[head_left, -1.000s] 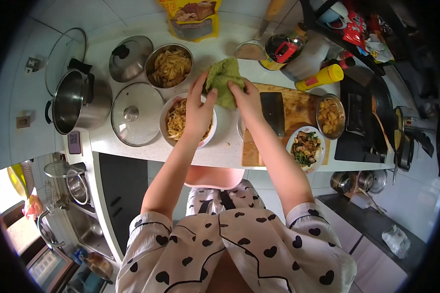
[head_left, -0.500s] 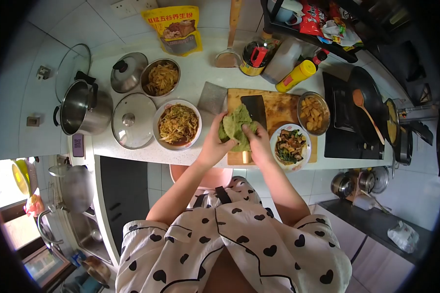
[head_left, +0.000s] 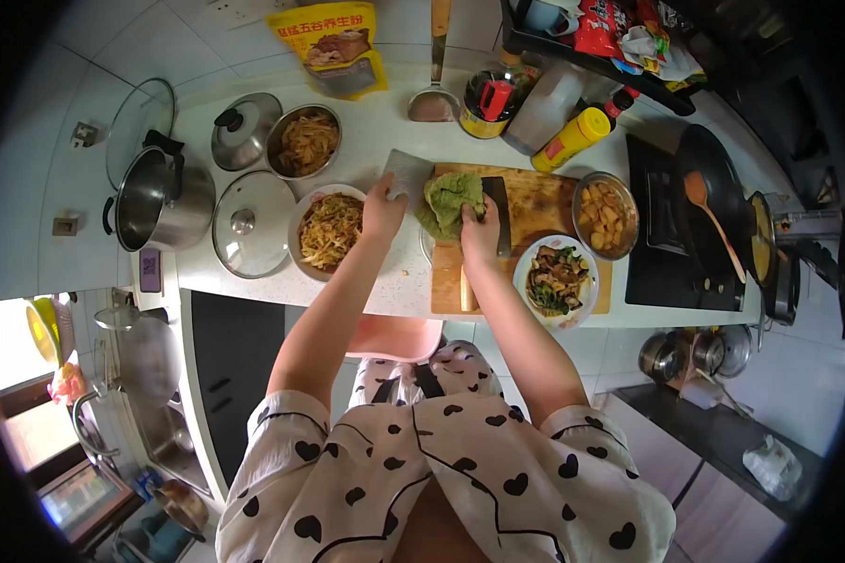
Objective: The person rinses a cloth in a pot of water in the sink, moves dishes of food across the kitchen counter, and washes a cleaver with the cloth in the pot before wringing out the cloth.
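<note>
My right hand [head_left: 480,228] grips a crumpled green cloth [head_left: 453,203] above the left end of the wooden cutting board [head_left: 546,192]. A dark cleaver blade [head_left: 494,202] shows just beyond the cloth, with its pale handle [head_left: 468,289] near the counter edge. My left hand [head_left: 383,208] is at the near corner of a grey cloth [head_left: 407,176]; its fingers are bent, and whether they pinch the cloth is unclear. Beside that hand stands a bowl of shredded food [head_left: 331,232]. A plate of mushrooms and greens [head_left: 556,281] rests on the board's right part.
On the left are a steel pot [head_left: 150,208], a glass lid [head_left: 253,224], a steel lid [head_left: 245,131] and a bowl [head_left: 304,141]. Behind stand bottles [head_left: 573,139] and a yellow pouch [head_left: 333,53]. A potato bowl [head_left: 605,215] and a wok [head_left: 709,188] are on the right.
Both hands held the green cloth before; my left hand has let go and moved left to the grey cloth. The green cloth has moved slightly up and away from my body since half a second ago.
</note>
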`<state>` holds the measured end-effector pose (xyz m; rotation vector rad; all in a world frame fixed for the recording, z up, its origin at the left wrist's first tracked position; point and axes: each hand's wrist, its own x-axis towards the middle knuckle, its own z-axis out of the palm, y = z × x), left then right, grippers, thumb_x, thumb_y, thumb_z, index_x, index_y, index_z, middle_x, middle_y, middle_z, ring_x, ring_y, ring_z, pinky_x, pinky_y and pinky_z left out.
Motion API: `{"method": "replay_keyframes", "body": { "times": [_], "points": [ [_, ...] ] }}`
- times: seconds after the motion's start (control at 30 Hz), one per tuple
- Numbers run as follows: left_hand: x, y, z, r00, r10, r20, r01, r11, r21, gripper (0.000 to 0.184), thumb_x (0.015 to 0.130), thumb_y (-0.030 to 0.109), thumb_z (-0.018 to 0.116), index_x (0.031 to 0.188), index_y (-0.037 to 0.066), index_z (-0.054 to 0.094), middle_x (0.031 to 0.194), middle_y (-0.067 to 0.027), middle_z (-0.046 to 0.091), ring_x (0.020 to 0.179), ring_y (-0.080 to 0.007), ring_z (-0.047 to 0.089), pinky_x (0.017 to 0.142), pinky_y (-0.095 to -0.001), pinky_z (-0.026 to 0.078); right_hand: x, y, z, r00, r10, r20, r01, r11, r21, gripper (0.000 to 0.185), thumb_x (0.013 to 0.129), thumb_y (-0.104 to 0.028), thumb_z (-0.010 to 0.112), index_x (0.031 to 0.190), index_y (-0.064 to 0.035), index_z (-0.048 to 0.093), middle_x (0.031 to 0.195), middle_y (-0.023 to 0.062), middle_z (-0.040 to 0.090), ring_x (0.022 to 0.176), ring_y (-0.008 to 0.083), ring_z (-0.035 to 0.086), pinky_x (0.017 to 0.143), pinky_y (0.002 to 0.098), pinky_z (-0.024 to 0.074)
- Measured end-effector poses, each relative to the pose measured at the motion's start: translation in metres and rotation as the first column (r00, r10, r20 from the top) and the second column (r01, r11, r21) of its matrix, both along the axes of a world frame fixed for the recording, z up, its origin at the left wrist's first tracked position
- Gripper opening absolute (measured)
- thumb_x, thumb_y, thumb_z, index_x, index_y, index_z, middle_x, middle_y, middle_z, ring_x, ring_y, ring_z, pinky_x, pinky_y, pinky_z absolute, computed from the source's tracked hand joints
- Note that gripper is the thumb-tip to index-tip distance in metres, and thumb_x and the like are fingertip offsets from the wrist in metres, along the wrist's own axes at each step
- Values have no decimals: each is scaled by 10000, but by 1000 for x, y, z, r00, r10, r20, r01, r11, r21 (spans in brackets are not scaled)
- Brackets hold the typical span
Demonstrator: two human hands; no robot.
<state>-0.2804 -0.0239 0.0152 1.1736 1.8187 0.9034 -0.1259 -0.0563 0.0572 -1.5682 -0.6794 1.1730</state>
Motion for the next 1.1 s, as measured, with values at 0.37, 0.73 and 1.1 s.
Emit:
{"method": "replay_keyframes", "body": {
  "times": [0.37, 0.73, 1.1],
  "points": [
    [2, 51, -21, 872, -131, -471, 31, 977, -213, 661, 712, 242, 690, 1265, 5, 415, 1181, -246, 517, 1111, -359, 501, 933, -401, 414, -2, 33, -33, 969, -47, 243, 12, 990, 142, 401, 814, -20, 552, 1196, 52, 454, 1136, 209, 532, 1058, 324, 519, 912, 344, 395],
    [1, 43, 2, 964, -267, -4, 266, 962, -64, 326, 736, 167, 673, 964, -29, 546, 964, -178, 598, 861, -254, 589, 756, -333, 451, -9, 32, -45, 994, -83, 69, 75, 990, 122, 394, 828, -49, 554, 1202, 17, 453, 1093, 160, 563, 1003, 271, 543, 887, 331, 412],
    [27, -32, 75, 863, -119, 492, 67, 990, 122, 271, 843, 137, 616, 1072, 3, 559, 954, -31, 608, 834, -89, 538, 740, -235, 421, 0, 0, 30, 925, 96, -368, -77, 995, 67, 360, 813, -12, 585, 1163, -5, 503, 1057, 79, 596, 939, 152, 573, 804, 271, 458]
  ]
}}
